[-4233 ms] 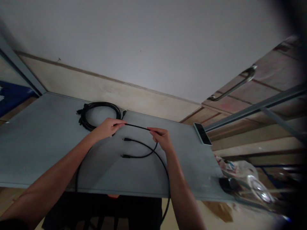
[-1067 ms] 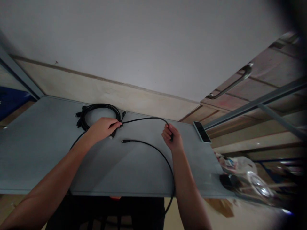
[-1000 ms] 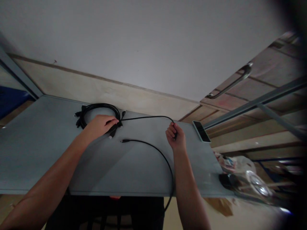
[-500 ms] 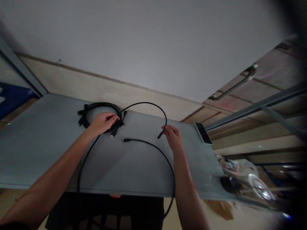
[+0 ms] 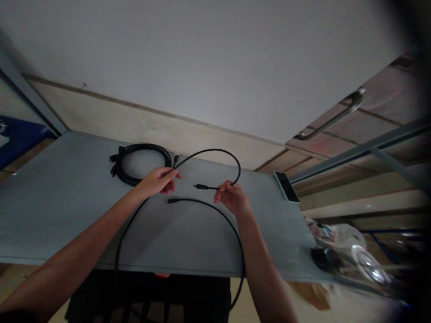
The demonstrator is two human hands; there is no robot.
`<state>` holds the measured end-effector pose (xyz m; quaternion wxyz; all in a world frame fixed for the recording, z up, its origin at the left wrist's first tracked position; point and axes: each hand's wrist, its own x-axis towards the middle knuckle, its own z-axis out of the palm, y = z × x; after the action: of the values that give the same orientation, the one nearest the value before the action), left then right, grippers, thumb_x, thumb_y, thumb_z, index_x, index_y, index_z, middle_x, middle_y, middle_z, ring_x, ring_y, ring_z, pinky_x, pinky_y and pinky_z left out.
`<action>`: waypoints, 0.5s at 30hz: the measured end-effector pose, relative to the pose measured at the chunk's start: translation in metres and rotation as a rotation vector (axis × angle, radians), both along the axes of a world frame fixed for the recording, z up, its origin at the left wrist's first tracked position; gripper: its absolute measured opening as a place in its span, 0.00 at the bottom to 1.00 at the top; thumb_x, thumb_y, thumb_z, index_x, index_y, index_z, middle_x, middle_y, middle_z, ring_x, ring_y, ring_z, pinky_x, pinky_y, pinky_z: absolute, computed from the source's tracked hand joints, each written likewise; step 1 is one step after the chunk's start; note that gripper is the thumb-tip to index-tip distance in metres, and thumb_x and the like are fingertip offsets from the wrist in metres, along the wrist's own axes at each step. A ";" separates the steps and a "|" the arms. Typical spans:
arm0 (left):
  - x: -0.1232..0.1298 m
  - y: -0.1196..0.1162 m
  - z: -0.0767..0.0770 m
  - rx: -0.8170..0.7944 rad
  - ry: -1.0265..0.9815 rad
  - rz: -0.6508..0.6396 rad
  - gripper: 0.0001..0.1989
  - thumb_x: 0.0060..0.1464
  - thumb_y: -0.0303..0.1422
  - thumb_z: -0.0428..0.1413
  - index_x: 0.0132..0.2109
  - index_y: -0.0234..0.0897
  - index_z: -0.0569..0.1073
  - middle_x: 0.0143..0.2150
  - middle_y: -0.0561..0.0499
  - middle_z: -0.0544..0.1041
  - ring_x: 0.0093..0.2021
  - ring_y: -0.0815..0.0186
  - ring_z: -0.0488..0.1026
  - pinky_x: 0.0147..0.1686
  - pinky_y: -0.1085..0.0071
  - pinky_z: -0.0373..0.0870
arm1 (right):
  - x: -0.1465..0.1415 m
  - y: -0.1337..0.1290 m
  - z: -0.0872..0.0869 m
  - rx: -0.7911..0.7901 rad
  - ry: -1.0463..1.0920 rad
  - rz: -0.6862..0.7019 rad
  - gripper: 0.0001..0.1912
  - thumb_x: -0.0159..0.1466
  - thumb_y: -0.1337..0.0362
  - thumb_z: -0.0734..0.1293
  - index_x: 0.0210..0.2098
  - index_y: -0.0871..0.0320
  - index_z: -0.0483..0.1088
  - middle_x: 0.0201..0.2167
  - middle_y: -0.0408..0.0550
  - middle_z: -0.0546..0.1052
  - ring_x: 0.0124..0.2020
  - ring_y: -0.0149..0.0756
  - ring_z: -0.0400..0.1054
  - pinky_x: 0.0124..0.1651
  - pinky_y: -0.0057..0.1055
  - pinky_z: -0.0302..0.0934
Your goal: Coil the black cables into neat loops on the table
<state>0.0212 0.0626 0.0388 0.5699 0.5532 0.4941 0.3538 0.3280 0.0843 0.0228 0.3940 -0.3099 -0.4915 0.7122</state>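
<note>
A coil of black cables [image 5: 126,172] lies on the grey table, several connectors sticking out at its left side. My left hand [image 5: 161,179] is just right of the coil, thumb and index finger pinched on a black cable. That cable arches over to my right hand [image 5: 230,195], whose fingers are closed on it near its end. The held end's connector [image 5: 202,186] points left between my hands. Below it, another connector [image 5: 173,201] rests on the table, its cable [image 5: 224,211] curving right and down over the front edge.
A phone [image 5: 286,186] lies at the table's right end. Beyond it are a plastic bag [image 5: 345,235] and a shiny round object [image 5: 368,264]. A white panel [image 5: 202,67] rises behind the table [image 5: 50,202]. A metal handle [image 5: 332,119] is at the upper right.
My left hand has moved right, off the coil, with the cable. My right hand has shifted slightly left and down, and the held connector has swung to point left.
</note>
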 end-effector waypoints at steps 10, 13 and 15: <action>0.043 -0.025 -0.003 0.065 -0.156 -0.243 0.18 0.57 0.43 0.58 0.51 0.40 0.76 0.53 0.42 0.78 0.50 0.56 0.76 0.40 0.66 0.73 | -0.025 -0.015 -0.001 -0.099 0.069 0.280 0.11 0.63 0.61 0.69 0.42 0.58 0.78 0.45 0.56 0.80 0.47 0.44 0.76 0.41 0.33 0.65; 0.052 -0.027 -0.006 0.075 -0.172 -0.143 0.16 0.60 0.46 0.54 0.42 0.38 0.77 0.46 0.44 0.81 0.47 0.57 0.77 0.45 0.64 0.72 | -0.039 -0.024 0.000 -0.124 0.091 0.371 0.15 0.64 0.55 0.69 0.45 0.57 0.77 0.50 0.56 0.78 0.49 0.46 0.75 0.40 0.33 0.65; 0.054 -0.025 -0.009 0.056 -0.288 -0.041 0.19 0.61 0.49 0.52 0.38 0.37 0.75 0.48 0.43 0.79 0.49 0.58 0.76 0.47 0.64 0.72 | -0.045 -0.027 0.000 -0.127 0.070 0.394 0.19 0.63 0.52 0.70 0.49 0.56 0.76 0.54 0.57 0.76 0.49 0.47 0.74 0.41 0.35 0.66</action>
<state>0.0749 0.0376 0.0298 0.6264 0.5222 0.3857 0.4315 0.2828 0.0574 0.0226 0.2434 -0.2070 -0.4826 0.8154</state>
